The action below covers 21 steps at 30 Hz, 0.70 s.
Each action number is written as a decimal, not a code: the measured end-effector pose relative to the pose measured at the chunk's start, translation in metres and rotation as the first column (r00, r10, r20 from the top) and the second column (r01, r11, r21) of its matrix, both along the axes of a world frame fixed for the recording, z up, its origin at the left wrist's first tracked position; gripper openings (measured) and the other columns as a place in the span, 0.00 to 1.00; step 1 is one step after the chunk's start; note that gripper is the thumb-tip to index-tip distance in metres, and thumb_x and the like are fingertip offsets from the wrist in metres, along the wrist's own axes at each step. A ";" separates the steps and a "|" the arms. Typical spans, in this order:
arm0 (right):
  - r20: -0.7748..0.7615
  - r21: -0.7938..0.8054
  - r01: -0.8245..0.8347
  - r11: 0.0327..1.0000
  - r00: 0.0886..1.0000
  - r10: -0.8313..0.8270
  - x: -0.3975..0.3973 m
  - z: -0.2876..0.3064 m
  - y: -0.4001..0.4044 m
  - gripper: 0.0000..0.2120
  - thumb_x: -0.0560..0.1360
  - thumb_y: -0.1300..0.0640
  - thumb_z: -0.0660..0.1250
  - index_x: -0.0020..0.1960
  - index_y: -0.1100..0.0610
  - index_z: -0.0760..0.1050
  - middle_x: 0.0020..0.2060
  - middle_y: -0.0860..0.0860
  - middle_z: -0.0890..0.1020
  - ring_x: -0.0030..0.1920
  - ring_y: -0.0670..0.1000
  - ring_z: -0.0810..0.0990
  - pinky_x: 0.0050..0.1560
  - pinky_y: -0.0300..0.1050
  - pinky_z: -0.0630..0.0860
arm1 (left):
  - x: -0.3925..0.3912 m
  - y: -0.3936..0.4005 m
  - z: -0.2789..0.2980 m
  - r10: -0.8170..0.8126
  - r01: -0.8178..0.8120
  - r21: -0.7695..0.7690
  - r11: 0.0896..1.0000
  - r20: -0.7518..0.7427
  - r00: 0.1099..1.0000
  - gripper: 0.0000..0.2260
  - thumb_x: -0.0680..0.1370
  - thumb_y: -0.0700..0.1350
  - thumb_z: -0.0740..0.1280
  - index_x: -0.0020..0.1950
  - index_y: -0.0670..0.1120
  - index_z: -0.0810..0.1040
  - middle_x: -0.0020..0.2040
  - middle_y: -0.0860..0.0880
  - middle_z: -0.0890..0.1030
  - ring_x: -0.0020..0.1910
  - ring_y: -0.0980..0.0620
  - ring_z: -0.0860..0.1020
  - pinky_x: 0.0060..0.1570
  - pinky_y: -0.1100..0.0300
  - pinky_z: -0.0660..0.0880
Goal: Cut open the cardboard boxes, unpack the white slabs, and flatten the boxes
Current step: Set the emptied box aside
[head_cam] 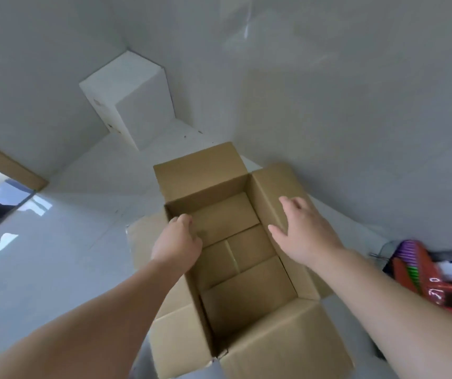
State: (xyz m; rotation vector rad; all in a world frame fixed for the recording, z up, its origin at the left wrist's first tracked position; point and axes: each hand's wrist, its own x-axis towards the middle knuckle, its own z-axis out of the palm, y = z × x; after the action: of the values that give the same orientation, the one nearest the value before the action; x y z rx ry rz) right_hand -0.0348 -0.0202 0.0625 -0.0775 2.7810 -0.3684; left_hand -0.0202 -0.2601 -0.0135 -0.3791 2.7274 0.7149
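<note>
Both hands on open cardboard box, no legible markings.

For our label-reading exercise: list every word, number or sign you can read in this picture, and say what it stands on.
Red crate: white marks on its rim, too blurred to read.
White slabs: small dark spots on one side, no readable text.
Box: no print visible.
Nothing else carries text.

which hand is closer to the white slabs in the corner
Left. The left hand grips the cardboard box's left wall, nearer the white slabs; the right hand rests open on the right flap.
</note>
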 end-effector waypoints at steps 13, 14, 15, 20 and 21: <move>0.030 0.090 0.028 0.996 0.999 -0.031 -0.016 -0.115 0.083 0.32 0.77 0.42 0.60 0.76 0.52 0.53 0.72 0.53 0.63 0.65 0.57 0.71 0.57 0.52 0.73 | -0.010 0.115 -0.089 -0.157 0.163 0.128 0.978 -0.056 0.986 0.17 0.78 0.50 0.62 0.66 0.50 0.69 0.61 0.52 0.71 0.47 0.52 0.76 0.48 0.54 0.77; 0.045 0.097 0.028 0.995 0.998 -0.032 -0.018 -0.134 0.089 0.33 0.77 0.41 0.60 0.76 0.52 0.53 0.72 0.53 0.62 0.66 0.57 0.70 0.57 0.52 0.73 | -0.017 0.122 -0.102 -0.187 0.194 0.117 0.974 -0.066 0.980 0.18 0.78 0.50 0.61 0.67 0.49 0.68 0.62 0.52 0.71 0.49 0.51 0.76 0.49 0.53 0.77; 0.063 0.116 0.038 0.993 0.997 -0.045 -0.018 -0.156 0.099 0.35 0.76 0.40 0.60 0.76 0.51 0.52 0.73 0.53 0.61 0.67 0.57 0.69 0.58 0.52 0.72 | -0.023 0.130 -0.117 -0.211 0.219 0.102 0.970 -0.081 0.974 0.18 0.78 0.50 0.61 0.67 0.49 0.68 0.63 0.52 0.71 0.51 0.50 0.77 0.49 0.52 0.77; 0.166 0.223 0.233 0.947 0.948 -0.272 -0.007 -0.250 0.170 0.42 0.69 0.30 0.62 0.75 0.51 0.56 0.73 0.55 0.61 0.68 0.57 0.69 0.61 0.52 0.71 | -0.051 0.183 -0.193 -0.463 0.469 0.005 0.883 -0.151 0.873 0.19 0.78 0.50 0.61 0.68 0.48 0.67 0.65 0.50 0.72 0.56 0.48 0.75 0.53 0.53 0.74; 0.159 0.226 0.252 0.941 0.943 -0.291 -0.005 -0.264 0.185 0.42 0.68 0.29 0.62 0.74 0.51 0.58 0.71 0.55 0.64 0.66 0.57 0.71 0.60 0.51 0.73 | -0.058 0.200 -0.204 -0.528 0.535 -0.007 0.845 -0.174 0.831 0.19 0.79 0.51 0.61 0.69 0.49 0.67 0.64 0.49 0.73 0.57 0.47 0.75 0.54 0.53 0.73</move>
State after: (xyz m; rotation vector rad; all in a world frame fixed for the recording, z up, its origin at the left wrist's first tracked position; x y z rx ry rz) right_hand -0.0396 0.1645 -0.2019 0.3778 2.6223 -0.1449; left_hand -0.0786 -0.0600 -0.2179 0.4678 2.7591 0.6603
